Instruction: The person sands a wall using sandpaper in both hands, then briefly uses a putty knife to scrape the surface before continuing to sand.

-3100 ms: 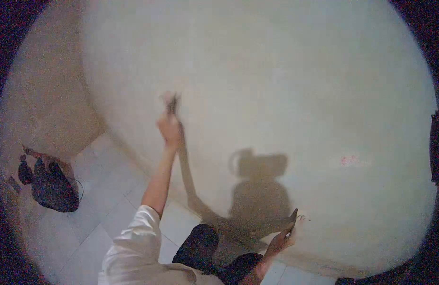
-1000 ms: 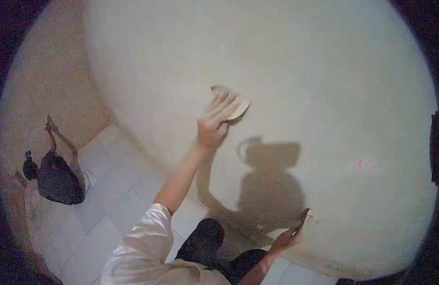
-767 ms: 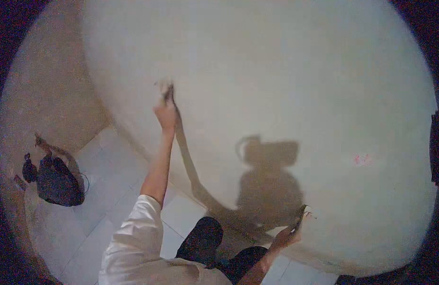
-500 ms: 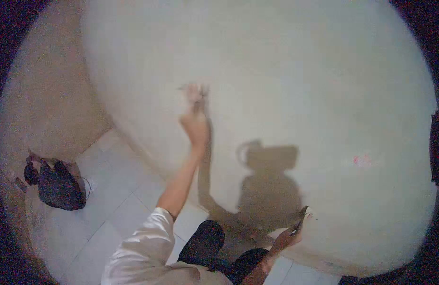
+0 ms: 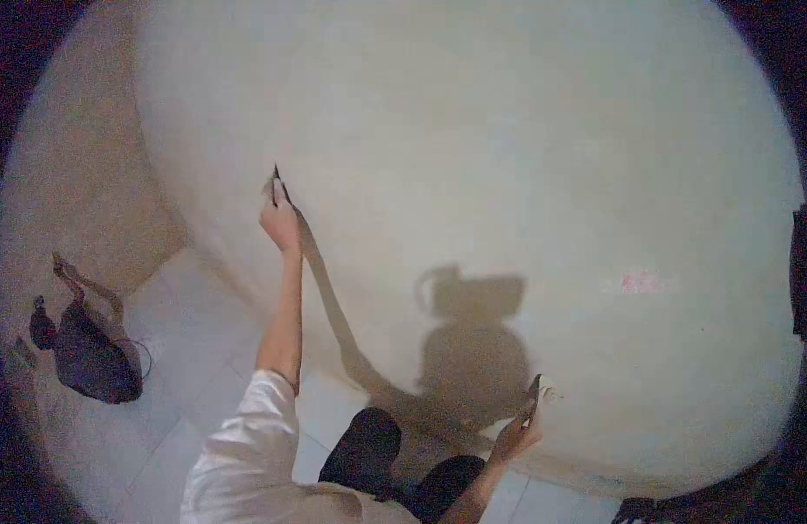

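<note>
Up against the pale wall (image 5: 473,131), my left hand (image 5: 281,225) is closed around a thin dark putty knife (image 5: 277,175), seen nearly edge-on with its tip pointing up. The arm is stretched out, and its shadow meets the hand at the wall. Lower down on the right, my right hand (image 5: 515,439) grips a second putty knife (image 5: 534,395), its dark blade tilted upward. A lump of white putty (image 5: 548,393) shows beside that blade.
A dark bag (image 5: 96,360) with straps lies on the tiled floor (image 5: 198,349) near the left wall. My knees (image 5: 368,450) are bent close to the wall's foot. A pink mark (image 5: 641,281) shows on the wall at right. Dark objects (image 5: 683,506) stand at bottom right.
My left hand has swept left and slightly down along the wall, from blurred to sharp. My right hand shifts slightly left in view, still gripping its knife, as the view itself moves a little.
</note>
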`<state>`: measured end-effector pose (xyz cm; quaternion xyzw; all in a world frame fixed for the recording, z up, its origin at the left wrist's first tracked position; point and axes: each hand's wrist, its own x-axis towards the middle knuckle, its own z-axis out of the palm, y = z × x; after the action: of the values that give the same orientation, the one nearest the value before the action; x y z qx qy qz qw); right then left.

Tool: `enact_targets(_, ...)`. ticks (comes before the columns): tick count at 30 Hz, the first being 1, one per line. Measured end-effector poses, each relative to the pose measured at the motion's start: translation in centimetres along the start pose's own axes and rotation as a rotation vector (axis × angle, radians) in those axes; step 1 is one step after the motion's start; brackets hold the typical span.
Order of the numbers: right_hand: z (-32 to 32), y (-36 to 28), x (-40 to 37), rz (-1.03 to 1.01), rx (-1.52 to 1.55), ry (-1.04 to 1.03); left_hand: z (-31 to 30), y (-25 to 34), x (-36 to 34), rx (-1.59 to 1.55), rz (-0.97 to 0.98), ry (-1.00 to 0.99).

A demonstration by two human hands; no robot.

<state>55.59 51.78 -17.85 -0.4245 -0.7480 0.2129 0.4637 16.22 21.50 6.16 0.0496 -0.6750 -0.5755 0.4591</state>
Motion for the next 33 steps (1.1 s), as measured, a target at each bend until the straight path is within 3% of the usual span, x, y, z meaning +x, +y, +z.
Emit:
enact_targets(1,0.9,0.4,0.3,0.004,0.009,0.01,0.0,2.0,-1.1,-0.013,-0.018,0.009)
enact_targets(2,1.4,0.8,0.4,-0.068,0.064,0.079,0.2,4.1,-2.9,0.015,-0.16,-0.099)
enact_targets(4,1.0,0.5,0.7,-0.143,0.116,0.145,2.2,5.9,-6.7,-0.181,0.128,-0.038)
enact_targets(6,-0.6,-2.6,1.5,0.098,0.21,-0.01,2.6,9.4,-11.1,-0.34,0.293,-0.131)
enact_targets(8,-0.6,-2.9,1.9,0.096,0.293,-0.023,3.5,9.1,-14.9,-0.373,0.452,-0.385)
enact_targets(10,-0.7,-3.0,1.7,0.099,0.369,-0.036,3.7,8.3,-17.1,-0.603,0.747,-0.618)
enact_targets(11,0.1,-2.0,2.0,0.038,0.337,0.06,3.8,7.8,-17.9,-0.607,0.737,-0.633)
enact_targets(13,-0.3,-2.6,2.7,-0.004,0.282,0.173,3.7,8.5,-19.4,-0.46,1.068,-0.754)
enact_targets(15,-2.6,-6.6,4.9,0.016,0.226,0.318,3.6,8.0,-19.0,-0.509,1.068,-0.8)
enact_targets(17,-4.9,-1.8,7.8,-0.033,0.24,0.452,1.8,8.5,-19.4,-0.385,1.063,-0.763)
enact_targets(19,-10.0,-7.7,11.6,0.295,0.501,0.527,0.5,8.7,-18.3,-0.251,1.033,-0.71)
enact_targets(21,-10.6,-4.3,15.3,0.049,0.392,0.568,0.9,7.0,-16.8,-0.263,0.923,-0.567)
enact_targets(23,-11.9,-5.0,19.9,-0.26,0.325,0.633,0.5,7.9,-16.0,-0.248,0.647,-0.432)
enact_targets(25,-16.7,-6.7,20.6,-0.445,0.24,0.7,-3.8,10.4,-17.1,-0.203,0.223,-0.424)
enact_targets(27,-18.2,-9.9,21.6,-0.348,0.425,0.639,-3.9,10.1,-18.1,-0.237,0.274,-0.403)
enact_targets(29,-17.3,-9.9,21.7,-0.526,0.215,0.583,-4.1,10.4,-20.4,-0.269,0.33,-0.377)
enact_targets(31,-14.1,-9.9,21.2,-0.93,0.027,0.315,-2.9,10.6,-23.1,-0.216,0.325,-0.457)
enact_targets(33,-12.0,-5.9,20.7,-0.936,0.16,-0.304,-3.5,10.4,-26.0,-0.19,0.428,-0.541)
